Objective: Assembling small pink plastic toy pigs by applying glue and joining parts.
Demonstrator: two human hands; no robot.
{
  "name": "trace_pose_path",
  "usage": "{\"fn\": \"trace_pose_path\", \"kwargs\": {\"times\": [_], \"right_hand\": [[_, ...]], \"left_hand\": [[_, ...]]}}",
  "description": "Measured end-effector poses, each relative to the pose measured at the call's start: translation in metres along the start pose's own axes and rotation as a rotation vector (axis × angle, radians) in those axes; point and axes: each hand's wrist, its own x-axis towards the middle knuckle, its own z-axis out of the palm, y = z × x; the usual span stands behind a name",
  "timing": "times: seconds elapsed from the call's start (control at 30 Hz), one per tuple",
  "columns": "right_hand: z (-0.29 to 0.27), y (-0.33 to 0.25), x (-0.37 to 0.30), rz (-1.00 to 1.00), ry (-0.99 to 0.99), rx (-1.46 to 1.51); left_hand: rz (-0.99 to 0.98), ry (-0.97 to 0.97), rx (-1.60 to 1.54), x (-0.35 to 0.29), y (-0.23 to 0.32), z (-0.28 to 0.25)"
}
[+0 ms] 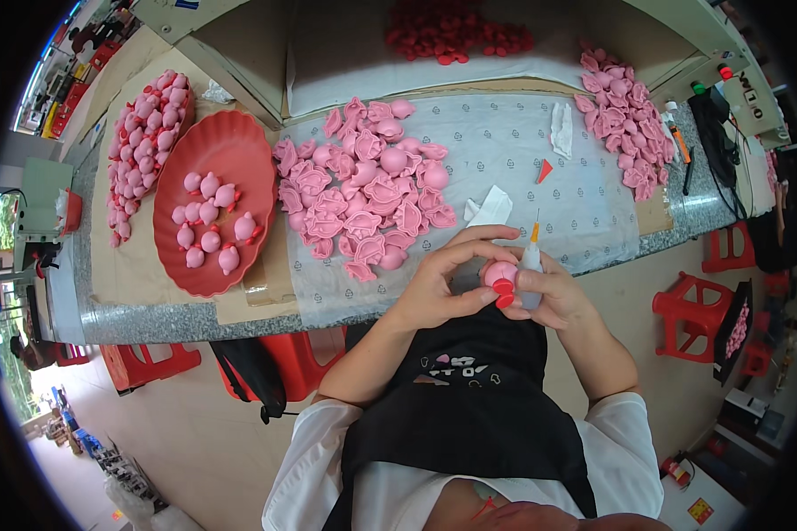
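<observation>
Close to the table's front edge, my left hand (438, 288) is closed round a round pink plastic piece (499, 273) with glossy red parts (504, 294) on its near side. My right hand (553, 296) grips a small translucent needle-tip bottle (530, 257), its amber neck and thin needle pointing up and away. The right thumb lies beside the red parts, and both hands meet at the pink piece. Beyond my left hand spreads a heap of hollow pink shell pieces (363, 190). Part of the pink piece is hidden behind my fingers.
To the left, a red scalloped tray (170, 257) holds several pink-and-red pieces, with a pile of similar ones (142, 133) beside it. Red parts (456, 35) lie in the shelf. More pink shells (624, 115), crumpled white paper (491, 208) and a red scrap (545, 171) are around.
</observation>
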Motion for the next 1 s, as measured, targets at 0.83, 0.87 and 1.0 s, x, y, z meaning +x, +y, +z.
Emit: {"fn": "trace_pose_path", "kwargs": {"times": [0.83,0.87,1.0], "right_hand": [[0.016,0.021,0.001,-1.233,0.363,-1.151],[0.014,0.020,0.000,-1.256,0.354,-1.175],[0.012,0.021,-0.002,-1.269,0.337,-1.185]], "left_hand": [[0.053,0.295,-0.195,-0.016,0.006,0.035],[0.052,0.294,-0.192,-0.016,0.005,0.037],[0.084,0.301,-0.251,-0.018,0.004,0.038]]}}
